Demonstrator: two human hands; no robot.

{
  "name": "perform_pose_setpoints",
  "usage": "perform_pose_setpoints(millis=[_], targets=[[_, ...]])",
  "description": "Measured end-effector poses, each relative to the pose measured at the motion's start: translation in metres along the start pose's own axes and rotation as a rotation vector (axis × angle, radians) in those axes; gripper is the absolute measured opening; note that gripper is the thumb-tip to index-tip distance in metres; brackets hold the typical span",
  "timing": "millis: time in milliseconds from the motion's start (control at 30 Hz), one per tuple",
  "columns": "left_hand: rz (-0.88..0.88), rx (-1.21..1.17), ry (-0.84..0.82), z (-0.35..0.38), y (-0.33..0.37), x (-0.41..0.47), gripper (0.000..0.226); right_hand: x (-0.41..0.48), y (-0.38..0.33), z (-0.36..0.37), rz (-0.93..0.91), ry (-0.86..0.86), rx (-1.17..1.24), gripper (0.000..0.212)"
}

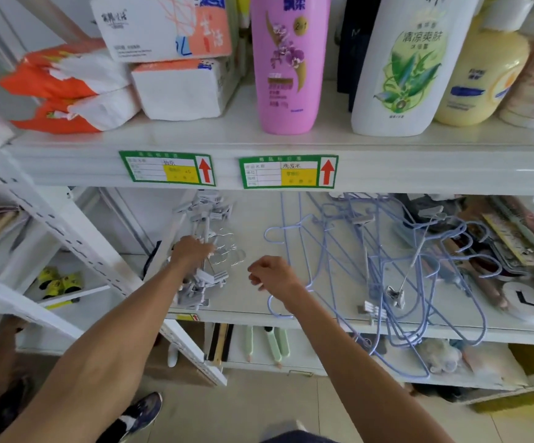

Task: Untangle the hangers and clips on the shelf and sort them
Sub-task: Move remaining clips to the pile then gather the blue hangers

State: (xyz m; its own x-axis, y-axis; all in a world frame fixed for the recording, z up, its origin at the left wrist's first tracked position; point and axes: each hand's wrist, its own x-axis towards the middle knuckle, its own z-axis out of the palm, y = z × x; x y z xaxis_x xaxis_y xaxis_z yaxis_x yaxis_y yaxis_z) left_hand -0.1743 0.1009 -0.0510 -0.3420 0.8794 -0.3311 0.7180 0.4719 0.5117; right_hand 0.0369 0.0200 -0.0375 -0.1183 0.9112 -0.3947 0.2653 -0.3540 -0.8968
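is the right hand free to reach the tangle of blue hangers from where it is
Probably yes. The right hand seems to hold nothing and hovers just left of the blue hangers, which lie exposed on the shelf with nothing between; one hook lies under its wrist.

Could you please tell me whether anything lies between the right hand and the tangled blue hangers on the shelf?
Nothing visible does. The right hand hangs above bare shelf, and the blue hangers lie directly to its right, the nearest wire beside its wrist. Grey clips are caught within the tangle.
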Motion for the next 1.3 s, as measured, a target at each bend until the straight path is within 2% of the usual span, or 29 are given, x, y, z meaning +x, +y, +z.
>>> perform_pose_setpoints(millis=[67, 133, 200, 333, 400, 500, 567, 633, 867, 967, 1067, 1200, 1300], targets=[[-0.024, 0.002, -0.02, -0.005, -0.002, 0.004, 0.052, 0.015, -0.004, 0.018, -0.012, -0.02, -0.163, 0.024], [-0.045, 0.041, -0.022, -0.008, -0.006, 0.015, 0.082, 0.029, -0.013, 0.031, -0.019, -0.025, -0.324, 0.034], [-0.056, 0.082, -0.054, -0.01, -0.006, 0.019, 0.105, 0.045, -0.018, 0.04, -0.004, 0.021, -0.319, 0.045], [-0.025, 0.06, -0.142, -0.006, -0.015, 0.032, 0.116, 0.074, -0.023, 0.054, -0.039, 0.015, -0.462, 0.07], [0.006, 0.045, -0.111, 0.001, -0.029, 0.046, 0.114, 0.084, -0.022, 0.058, -0.058, 0.009, -0.561, 0.077], [0.072, 0.052, -0.09, -0.001, -0.027, 0.032, 0.094, 0.093, -0.019, 0.061, -0.075, 0.003, -0.669, 0.076], [0.131, 0.076, -0.072, -0.001, -0.023, 0.028, 0.078, 0.098, -0.019, 0.065, -0.077, 0.022, -0.633, 0.073], [0.158, 0.086, -0.067, -0.001, -0.02, 0.029, 0.073, 0.101, -0.02, 0.067, -0.08, 0.047, -0.545, 0.066], [0.164, 0.102, -0.114, 0.0, -0.017, 0.032, 0.075, 0.111, -0.008, 0.05, -0.109, 0.186, -0.375, 0.04], [0.179, 0.112, -0.126, 0.001, -0.019, 0.032, 0.072, 0.115, -0.01, 0.045, -0.149, 0.148, -0.431, 0.049], [0.179, 0.111, -0.143, 0.001, -0.021, 0.039, 0.071, 0.117, -0.011, 0.042, -0.23, 0.058, -0.593, 0.057], [0.148, 0.092, -0.114, 0.003, -0.024, 0.047, 0.067, 0.12, -0.004, 0.045, -0.302, 0.146, -0.59, 0.047], [0.107, 0.082, -0.095, 0.011, -0.027, 0.064, 0.08, 0.121, -0.002, 0.046, -0.263, 0.141, -0.605, 0.032]])
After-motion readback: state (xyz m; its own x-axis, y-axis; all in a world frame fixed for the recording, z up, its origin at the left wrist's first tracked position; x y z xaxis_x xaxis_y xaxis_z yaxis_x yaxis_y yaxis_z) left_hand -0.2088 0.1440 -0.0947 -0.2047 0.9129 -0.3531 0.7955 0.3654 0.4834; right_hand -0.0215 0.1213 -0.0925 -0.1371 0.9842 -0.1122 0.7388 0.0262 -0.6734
